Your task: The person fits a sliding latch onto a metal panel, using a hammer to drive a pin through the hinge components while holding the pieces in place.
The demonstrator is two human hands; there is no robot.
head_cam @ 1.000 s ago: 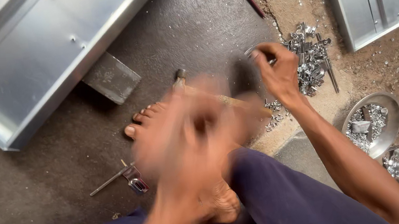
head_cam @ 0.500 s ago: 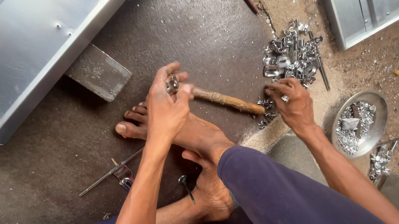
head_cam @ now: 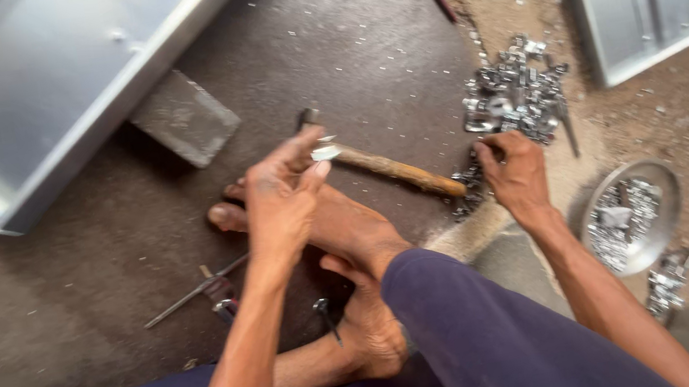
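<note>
Legs in dark blue trousers fold across the near floor, bare feet (head_cam: pixel 352 247) tucked in so the work sits within easy reach. Just beyond them the left hand (head_cam: pixel 282 203) is raised, thumb and fingertips pinched on a small shiny metal piece (head_cam: pixel 326 152), bright and flat-looking, held just above the hammer (head_cam: pixel 386 164) that lies on the floor with its wooden handle pointing right. The right hand (head_cam: pixel 516 172) rests at the edge of a pile of metal parts (head_cam: pixel 512 96); fingers curl down into it, but whether they grip anything cannot be told. A shallow bowl (head_cam: pixel 669 200) of more parts sits to the right. Farther off lie a grey block (head_cam: pixel 186 117) and sheet-metal panels (head_cam: pixel 29 95).
</note>
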